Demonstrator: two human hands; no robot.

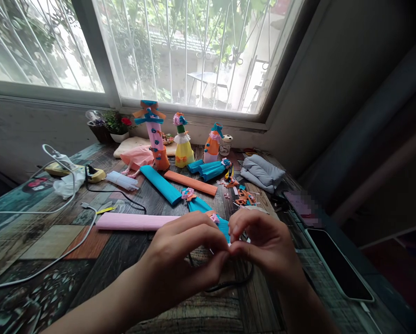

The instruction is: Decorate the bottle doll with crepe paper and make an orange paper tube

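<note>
Left hand (180,255) and right hand (263,246) meet fingertip to fingertip, pinching something too small to identify, above the worktop (55,241) beside the blue paper figure (208,211); phone (336,264) lies near the right edge.

Bench (48,241): patchwork wood-pattern top under a window. On it: pink paper roll (134,221), blue roll (161,184), orange strip (190,183), white cable (37,211), black cable (124,195), glue gun (94,174), three decorated bottle figures (182,141) near the sill, grey folded cloth (262,172), paper scraps (244,197), two phones (336,264) at right edge.
</note>
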